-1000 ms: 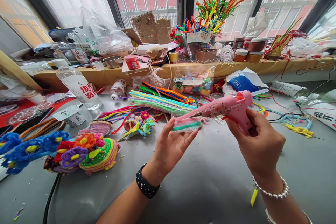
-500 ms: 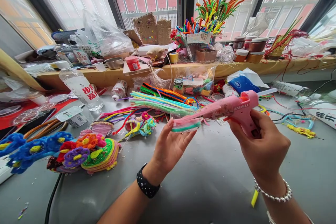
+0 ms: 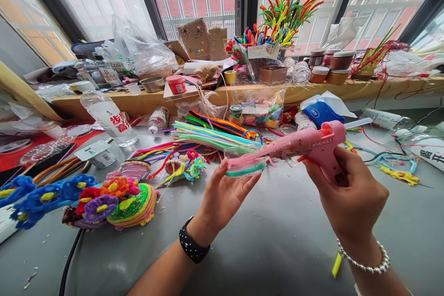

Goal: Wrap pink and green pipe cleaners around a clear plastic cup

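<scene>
My right hand [image 3: 350, 194] grips the handle of a pink glue gun [image 3: 305, 143], its nozzle pointing left. The nozzle tip meets a small flat piece with pink and green pipe-cleaner edging [image 3: 244, 166], which my left hand [image 3: 224, 192] holds between thumb and fingertips, palm up. Both hands hover above the grey table [image 3: 277, 240] at the centre of the view. A black watch sits on my left wrist and a bead bracelet on my right.
Pipe-cleaner flowers on a round coiled mat [image 3: 121, 201] and blue flowers [image 3: 38, 196] lie at the left. A bundle of coloured pipe cleaners [image 3: 211, 134], a water bottle [image 3: 107, 118] and a cluttered wooden shelf [image 3: 222, 92] stand behind. A black cable [image 3: 67, 259] runs front left.
The glue gun and my right hand have shifted slightly right and up. My left hand keeps the small piece at the nozzle.
</scene>
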Motion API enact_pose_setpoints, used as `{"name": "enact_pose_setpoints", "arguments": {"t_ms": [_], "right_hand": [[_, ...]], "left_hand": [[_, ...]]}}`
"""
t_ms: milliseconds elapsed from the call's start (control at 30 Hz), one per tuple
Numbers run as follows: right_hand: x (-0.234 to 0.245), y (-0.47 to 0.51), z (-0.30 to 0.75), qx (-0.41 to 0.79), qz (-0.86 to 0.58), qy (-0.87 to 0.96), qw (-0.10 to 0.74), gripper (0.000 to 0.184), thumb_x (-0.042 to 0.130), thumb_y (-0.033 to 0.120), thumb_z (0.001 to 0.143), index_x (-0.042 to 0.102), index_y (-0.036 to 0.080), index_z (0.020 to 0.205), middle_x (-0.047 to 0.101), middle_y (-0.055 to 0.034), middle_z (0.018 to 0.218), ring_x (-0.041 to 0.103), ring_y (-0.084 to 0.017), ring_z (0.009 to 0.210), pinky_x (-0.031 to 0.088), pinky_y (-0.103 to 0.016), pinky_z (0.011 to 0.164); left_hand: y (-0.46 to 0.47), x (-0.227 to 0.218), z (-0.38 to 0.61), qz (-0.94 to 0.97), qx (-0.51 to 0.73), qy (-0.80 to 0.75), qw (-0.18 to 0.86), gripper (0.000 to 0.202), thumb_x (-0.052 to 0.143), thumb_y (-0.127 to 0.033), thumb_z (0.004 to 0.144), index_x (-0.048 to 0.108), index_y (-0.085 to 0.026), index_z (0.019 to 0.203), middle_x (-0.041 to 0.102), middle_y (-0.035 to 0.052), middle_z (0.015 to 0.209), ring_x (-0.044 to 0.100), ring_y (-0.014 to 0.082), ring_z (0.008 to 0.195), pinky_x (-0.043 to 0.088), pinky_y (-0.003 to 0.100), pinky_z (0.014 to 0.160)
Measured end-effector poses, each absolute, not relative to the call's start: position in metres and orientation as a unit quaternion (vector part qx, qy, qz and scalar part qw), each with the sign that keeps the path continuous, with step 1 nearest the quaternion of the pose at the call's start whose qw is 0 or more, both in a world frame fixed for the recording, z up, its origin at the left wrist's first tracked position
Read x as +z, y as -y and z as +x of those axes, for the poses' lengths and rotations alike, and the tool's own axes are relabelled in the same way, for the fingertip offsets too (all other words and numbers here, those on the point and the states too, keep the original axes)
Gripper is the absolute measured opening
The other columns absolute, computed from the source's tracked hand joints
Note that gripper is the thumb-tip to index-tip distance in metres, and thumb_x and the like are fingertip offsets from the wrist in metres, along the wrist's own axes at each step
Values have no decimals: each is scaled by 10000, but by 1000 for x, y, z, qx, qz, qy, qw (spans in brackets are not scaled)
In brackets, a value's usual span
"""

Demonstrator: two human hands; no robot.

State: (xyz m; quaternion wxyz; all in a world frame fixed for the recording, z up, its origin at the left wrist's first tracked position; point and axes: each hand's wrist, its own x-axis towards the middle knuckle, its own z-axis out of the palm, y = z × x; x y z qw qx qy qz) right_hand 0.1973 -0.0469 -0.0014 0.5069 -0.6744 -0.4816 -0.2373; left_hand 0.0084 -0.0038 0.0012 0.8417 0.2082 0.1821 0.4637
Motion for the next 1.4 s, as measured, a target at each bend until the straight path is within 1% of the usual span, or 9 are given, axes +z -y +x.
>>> {"name": "enact_pose_setpoints", "arguments": {"t_ms": [167,333,567,667,833,933,1100,1200,1400], "right_hand": [[-1,47,197,-240,-667,487,510,440,638,529,715,674,137,910,680,-80,652,560,-171,463,430,-284,464],[-3,49,197,-235,-671,487,508,441,636,524,723,658,148,952,676,-70,669,555,-167,468,425,-287,469],[-1,52,196,-232,-670,484,513,439,634,510,733,656,134,958,668,-75,670,549,-167,477,419,-287,473],[-1,52,195,-224,-676,483,510,435,623,507,744,656,131,959,667,-71,681,548,-159,485,423,-280,486],[-2,49,196,-258,-662,479,516,475,661,508,703,665,97,941,651,-62,626,528,-143,464,396,-260,466],[0,48,195,-269,-648,493,514,471,661,495,712,665,81,935,654,-75,631,520,-137,466,383,-254,461],[1,48,194,-277,-658,486,504,505,640,543,706,664,94,936,661,-75,659,515,-137,469,386,-257,461],[0,47,194,-288,-655,486,501,523,649,541,698,662,73,929,659,-81,651,511,-137,461,385,-259,457],[0,46,194,-275,-658,485,506,531,631,553,708,660,73,934,657,-76,653,520,-136,470,398,-256,461]], "left_hand": [[4,0,8,199,462,-177,846,541,503,-361,851,436,-56,1292,631,164,1185,537,269,1187,392,380,1046],[5,0,6,202,463,-178,844,526,556,-378,808,505,-50,1216,645,162,1158,559,277,1158,427,364,1011],[5,1,5,211,468,-183,838,550,648,-400,728,558,-56,1148,627,162,1191,515,307,1202,415,369,1021],[5,1,5,214,467,-173,841,529,658,-403,719,583,-65,1119,639,144,1178,547,296,1167,432,353,1003],[5,1,5,214,466,-167,842,486,678,-404,701,625,-71,1051,653,136,1158,590,286,1113,484,319,936],[5,1,6,217,466,-159,843,477,684,-401,703,632,-78,1051,651,130,1163,585,283,1121,487,315,936],[4,0,7,223,465,-151,843,463,685,-396,707,641,-86,1047,663,118,1143,603,267,1095,489,312,933],[4,-1,7,224,464,-154,843,467,684,-398,706,639,-86,1051,660,119,1150,604,266,1091,489,313,931],[5,-1,7,214,465,-154,845,460,689,-378,707,637,-80,1054,663,125,1141,606,263,1086,489,318,929]]}}
